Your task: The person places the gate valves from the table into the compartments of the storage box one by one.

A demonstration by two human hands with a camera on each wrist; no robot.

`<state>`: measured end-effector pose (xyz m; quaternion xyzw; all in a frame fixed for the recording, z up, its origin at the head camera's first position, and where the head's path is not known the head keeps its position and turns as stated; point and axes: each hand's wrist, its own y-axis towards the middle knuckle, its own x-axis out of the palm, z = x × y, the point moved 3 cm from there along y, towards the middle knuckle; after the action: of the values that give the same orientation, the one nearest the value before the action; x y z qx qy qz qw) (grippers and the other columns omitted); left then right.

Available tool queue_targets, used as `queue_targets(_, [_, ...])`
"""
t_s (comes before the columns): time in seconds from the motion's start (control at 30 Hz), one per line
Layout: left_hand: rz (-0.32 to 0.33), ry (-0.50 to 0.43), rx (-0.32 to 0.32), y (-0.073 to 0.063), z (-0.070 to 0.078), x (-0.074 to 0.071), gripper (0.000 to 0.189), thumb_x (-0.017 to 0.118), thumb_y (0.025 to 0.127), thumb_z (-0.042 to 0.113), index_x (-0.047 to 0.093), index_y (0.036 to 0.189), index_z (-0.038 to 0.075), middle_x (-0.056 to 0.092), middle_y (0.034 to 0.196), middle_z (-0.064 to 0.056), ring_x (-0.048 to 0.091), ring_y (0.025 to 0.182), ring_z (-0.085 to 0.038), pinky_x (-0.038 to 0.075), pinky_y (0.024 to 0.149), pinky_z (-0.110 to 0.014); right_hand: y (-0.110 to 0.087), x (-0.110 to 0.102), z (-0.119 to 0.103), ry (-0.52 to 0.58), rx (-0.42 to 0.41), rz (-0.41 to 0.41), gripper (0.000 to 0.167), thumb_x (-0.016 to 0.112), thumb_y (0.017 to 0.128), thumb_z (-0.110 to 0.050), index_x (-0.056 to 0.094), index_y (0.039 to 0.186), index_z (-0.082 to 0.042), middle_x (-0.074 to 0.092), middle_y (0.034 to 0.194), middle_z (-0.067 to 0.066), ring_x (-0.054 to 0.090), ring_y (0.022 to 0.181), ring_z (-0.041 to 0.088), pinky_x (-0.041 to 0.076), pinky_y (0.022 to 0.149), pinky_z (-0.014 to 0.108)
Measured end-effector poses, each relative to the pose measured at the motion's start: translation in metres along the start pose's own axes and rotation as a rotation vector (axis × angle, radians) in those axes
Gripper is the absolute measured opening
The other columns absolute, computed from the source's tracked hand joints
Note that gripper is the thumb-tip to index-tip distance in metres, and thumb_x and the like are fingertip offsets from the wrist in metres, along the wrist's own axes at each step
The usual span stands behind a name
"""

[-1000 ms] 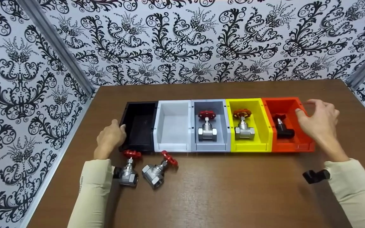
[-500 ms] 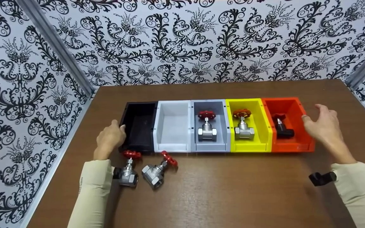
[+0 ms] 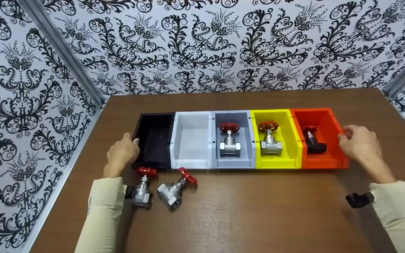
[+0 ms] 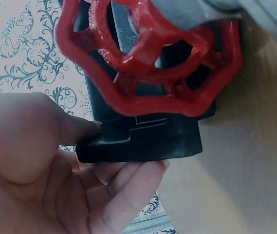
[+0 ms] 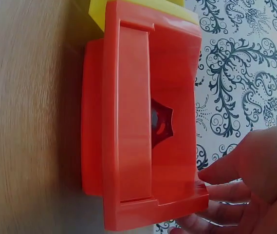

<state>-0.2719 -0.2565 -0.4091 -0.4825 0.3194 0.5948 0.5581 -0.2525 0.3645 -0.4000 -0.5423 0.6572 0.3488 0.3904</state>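
My left hand point(image 3: 122, 151) grips the outer side wall of the black bin point(image 3: 156, 144) at the left end of a row. In the left wrist view its thumb lies on the wall's near side, fingers on the outer face. At the right end, my right hand point(image 3: 362, 146) pinches the side wall of the red bin point(image 5: 133, 117), thumb at the rim and fingers outside. Inside the red bin lies a dark-bodied valve point(image 3: 315, 147). The white bin point(image 3: 192, 144) joins the black one. Gate valves with red handwheels sit in the grey bin point(image 3: 233, 163) and the yellow bin point(image 3: 287, 163).
Two more metal valves lie in front of the row: one upright-looking valve point(image 3: 142, 195) near my left wrist, and a tilted valve point(image 3: 171, 193) beside it. The brown table point(image 3: 244, 211) extends forward. Patterned walls point(image 3: 202, 45) stand behind and at the left.
My right hand has moved slightly right and down from over the red bin's edge, and its thumb and fingers have closed on the side wall. The left hand and bins have stayed put.
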Motion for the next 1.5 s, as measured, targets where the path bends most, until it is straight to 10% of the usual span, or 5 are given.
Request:
queue_targets(0.23, [-0.006,-0.004,-0.003,0.0,0.0,0.001,0.048,0.033,0.106,0.032,0.039,0.136,-0.005,0.054,0.127,-0.039,0.054,0.113,-0.057,0.043,0.09,-0.064,0.0,-0.002,-0.001,-0.122,0.07,-0.036,0.043,0.048,0.096,-0.02,0.058,0.13,0.004,0.058,0.112,0.04,0.055,0.091,0.057,0.044,0.066,0.057])
queue_targets(0.87, [-0.016,0.007,-0.002,0.001,0.0,0.001,0.049,0.032,0.106,0.032,0.038,0.135,-0.007,0.055,0.123,-0.04,0.056,0.109,-0.057,0.045,0.086,-0.064,0.006,-0.005,-0.005,-0.213,0.007,-0.024,0.024,0.054,0.091,-0.017,0.062,0.081,0.003,0.058,0.079,0.032,0.057,0.069,0.051,0.046,0.057,0.056])
queue_targets(1.5, [-0.035,-0.077,-0.055,-0.001,-0.004,0.001,0.057,0.035,0.105,0.038,0.037,0.141,-0.007,0.047,0.135,-0.04,0.048,0.121,-0.057,0.04,0.096,-0.065,0.01,-0.003,-0.008,-0.229,-0.006,-0.14,0.028,0.054,0.093,-0.016,0.058,0.088,0.011,0.055,0.077,0.027,0.055,0.066,0.042,0.046,0.058,0.05])
